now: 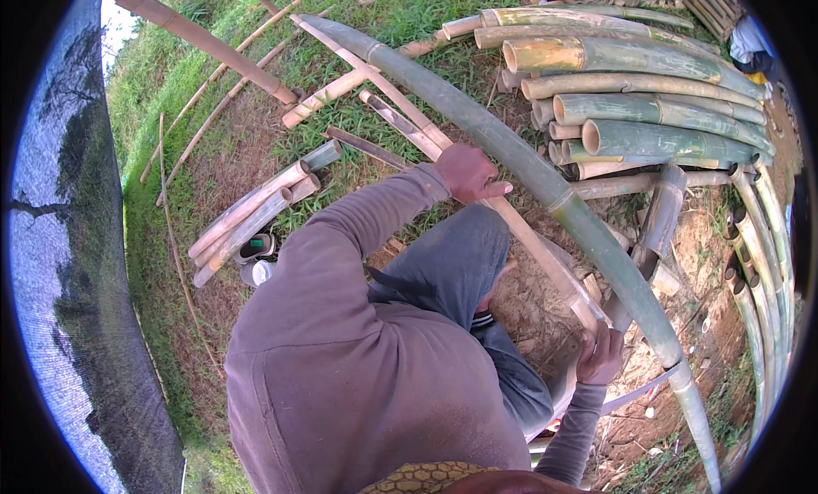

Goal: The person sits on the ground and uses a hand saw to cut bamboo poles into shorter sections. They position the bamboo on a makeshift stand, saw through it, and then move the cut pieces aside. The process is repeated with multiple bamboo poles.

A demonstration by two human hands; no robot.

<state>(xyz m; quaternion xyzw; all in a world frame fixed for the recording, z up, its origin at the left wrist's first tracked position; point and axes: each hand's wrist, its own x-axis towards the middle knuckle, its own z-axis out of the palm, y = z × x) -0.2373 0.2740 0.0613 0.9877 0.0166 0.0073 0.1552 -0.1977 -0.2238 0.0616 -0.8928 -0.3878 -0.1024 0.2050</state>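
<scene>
Clamps left hand (467, 173) on split-bamboo slat (530, 236), running toward 5 o'clock to curled right hand (601, 356); cannot tell latter's hold.

Grassy ground (226, 127) with patches of bare soil, strewn with bamboo.
Toward the ground's far right corner, thick poles (648, 86) lie stacked, cut ends facing left; toward its left edge, short cut pieces (247, 211) lie bunched side by side, a thin stick (165, 187) apart from them, nearer that edge.
</scene>
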